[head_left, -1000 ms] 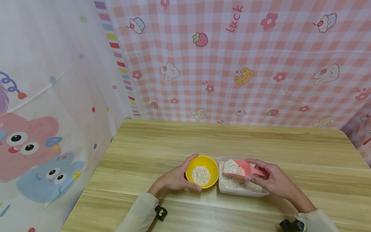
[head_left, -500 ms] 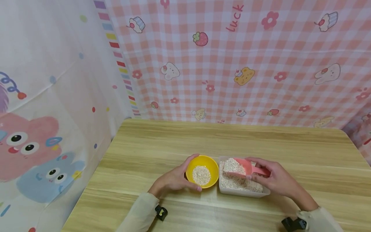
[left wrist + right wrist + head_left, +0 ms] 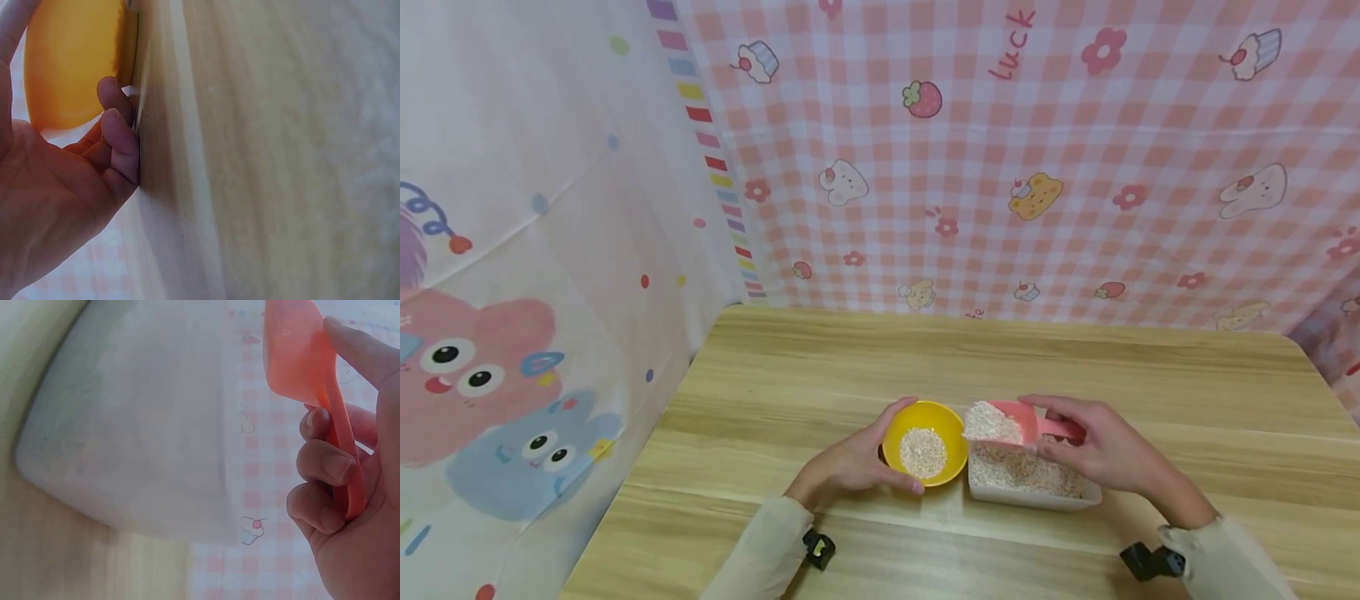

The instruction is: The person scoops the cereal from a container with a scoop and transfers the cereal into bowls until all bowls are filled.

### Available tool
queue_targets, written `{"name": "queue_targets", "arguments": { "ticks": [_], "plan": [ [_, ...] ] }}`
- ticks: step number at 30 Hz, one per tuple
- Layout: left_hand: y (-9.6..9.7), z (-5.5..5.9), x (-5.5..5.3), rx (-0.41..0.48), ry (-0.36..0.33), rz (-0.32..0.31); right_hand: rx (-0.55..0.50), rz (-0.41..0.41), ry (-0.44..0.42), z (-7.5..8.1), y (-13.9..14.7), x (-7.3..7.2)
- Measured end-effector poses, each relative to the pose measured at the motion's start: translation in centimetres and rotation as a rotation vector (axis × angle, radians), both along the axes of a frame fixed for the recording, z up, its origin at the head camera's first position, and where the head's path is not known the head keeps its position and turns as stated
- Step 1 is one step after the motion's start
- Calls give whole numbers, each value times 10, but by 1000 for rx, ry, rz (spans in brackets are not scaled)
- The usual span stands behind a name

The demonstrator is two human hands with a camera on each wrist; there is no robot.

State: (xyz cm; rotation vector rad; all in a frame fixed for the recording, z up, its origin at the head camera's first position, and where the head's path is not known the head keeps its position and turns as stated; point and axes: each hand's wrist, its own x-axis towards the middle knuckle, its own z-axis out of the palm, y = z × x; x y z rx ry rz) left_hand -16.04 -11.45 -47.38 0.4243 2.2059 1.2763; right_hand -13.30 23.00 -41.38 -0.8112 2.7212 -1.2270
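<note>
A yellow bowl with a small layer of oat flakes at its bottom stands on the table. My left hand holds it from the left, thumb and a finger on opposite sides; the other fingers curl by its base in the left wrist view. My right hand grips the handle of a pink scoop, its fingers wrapped round it in the right wrist view. Heaped with flakes, the scoop hangs over the left part of a whitish plastic container, its tip near the bowl's right rim. More flakes fill the container.
The bowl and container stand side by side on a wood-grain table. Behind the table hangs a pink checked cloth, and a white printed cloth hangs at the left. Bare wood lies behind both vessels.
The loaded scoop in my right hand has risen and moved left, from within the container towards the bowl. My left hand stays on the bowl. The view has shifted slightly.
</note>
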Motion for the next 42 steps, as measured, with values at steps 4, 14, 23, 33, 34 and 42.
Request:
{"name": "queue_targets", "arguments": {
  "ticks": [4,14,23,33,34,42],
  "plan": [
    [0,0,0,3,-3,3,10,23,29,3,-4,-3],
    [0,-1,-1,11,-11,2,57,70,54,14,-13,-9],
    [0,-1,-1,14,-23,0,126,94,21,24,-20,-14],
    [0,0,0,13,-26,6,240,92,78,31,-26,-15],
    [0,0,0,12,-27,6,253,91,90,31,-27,-15],
    [0,-1,0,14,-30,6,354,110,209,33,-33,-17]
  ]
}}
